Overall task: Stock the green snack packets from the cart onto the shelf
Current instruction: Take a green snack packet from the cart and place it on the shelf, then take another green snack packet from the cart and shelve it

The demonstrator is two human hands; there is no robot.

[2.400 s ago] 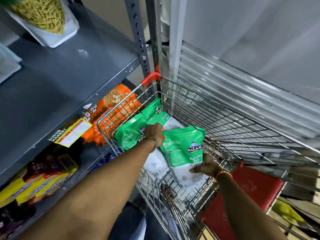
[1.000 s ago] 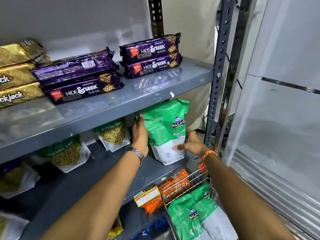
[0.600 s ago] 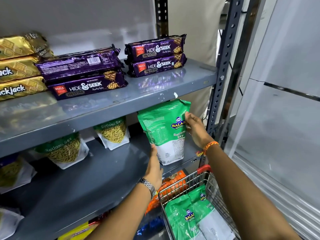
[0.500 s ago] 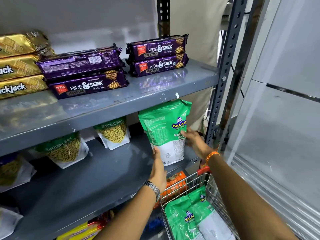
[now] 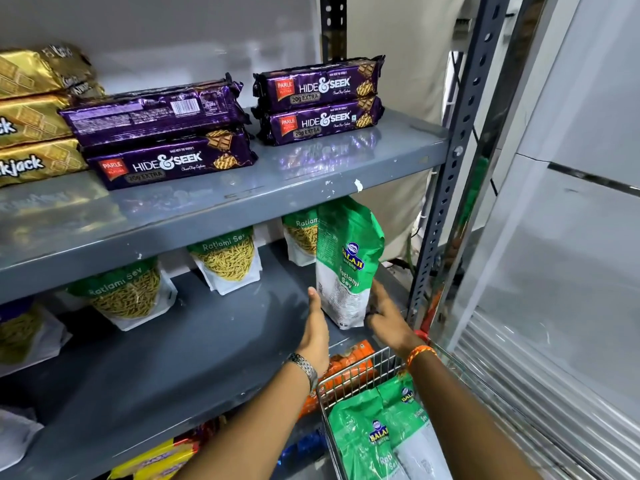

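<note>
Your left hand (image 5: 316, 332) and right hand (image 5: 387, 315), both spread flat, are steadying an upright green-and-white Balaji Ratlami Sev packet (image 5: 346, 261) on the grey shelf (image 5: 173, 358), Hide & Seek biscuits (image 5: 169, 164) sitting above.

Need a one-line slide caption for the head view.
Both hands, left and right, steady a green snack packet upright on the shelf above the cart.

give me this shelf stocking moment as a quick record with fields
setting: grey metal shelf with wire cart beside it
packet being placed: green Balaji Ratlami Sev packet, upright at right end of middle shelf
left hand: open, flat by packet's lower left edge
right hand: open, fingers at packet's lower right side
behind it: Ratlami Sev packets in a row at the back
upper shelf: purple Hide & Seek biscuit packs, gold Krackjack packs
cart: more green packets left to stock
</note>
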